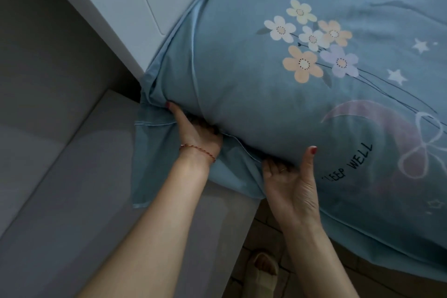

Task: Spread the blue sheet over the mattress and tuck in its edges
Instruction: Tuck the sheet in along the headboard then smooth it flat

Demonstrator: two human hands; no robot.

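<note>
Bare forearms, red nails, red cord bracelet [197, 151], beige slipper [263, 271]

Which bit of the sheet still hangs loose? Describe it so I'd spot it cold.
Start at the blue sheet covering the mattress, then follow its near corner down to the left hand. Just left of that wrist, a flat flap hangs over the grey surface. Unlike the printed top, it is plain with a stitched hem.

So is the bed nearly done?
Partly. The sheet already lies spread over the top of the mattress, flowers facing up. Right now the left hand and right hand are pushing its edge under at this corner. A loose flap hangs down beside the left arm and needs tucking. The other edges are out of view.
</note>
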